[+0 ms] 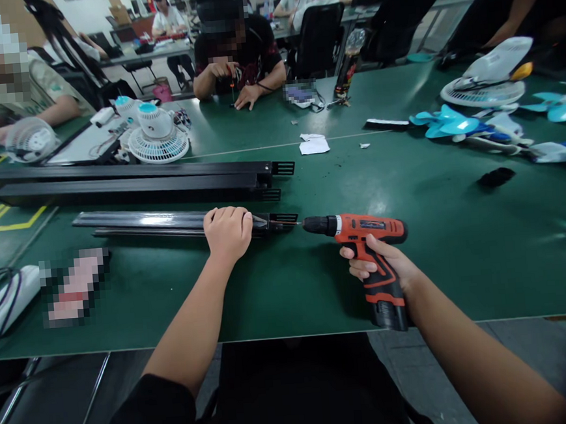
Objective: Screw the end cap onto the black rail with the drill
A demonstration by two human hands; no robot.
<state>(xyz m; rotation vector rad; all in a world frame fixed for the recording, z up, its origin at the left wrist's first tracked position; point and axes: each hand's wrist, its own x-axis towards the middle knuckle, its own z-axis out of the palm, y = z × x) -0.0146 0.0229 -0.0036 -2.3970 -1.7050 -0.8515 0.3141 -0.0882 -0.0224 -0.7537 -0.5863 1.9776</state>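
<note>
My right hand [379, 260] is wrapped round the grip of an orange and black cordless drill [370, 226]. The drill lies level, its chuck pointing left and its thin bit at the slotted end [284, 221] of a glossy black bar [156, 219]. Whether the bit touches that end I cannot tell. Over the bar near this end, my left hand [228, 232] is closed, pressing it on the green table [279, 290]. The fingertips of the left hand are hidden behind its knuckles.
Longer black bars [129, 188] lie just behind. White fan housings [156, 134] stand at the back left, blue fan blades [452, 121] at the right. Paper scraps [313, 144] lie mid-table. A phone-like object [79, 287] rests at the left. Across the table a person [236, 52] works with a screwdriver.
</note>
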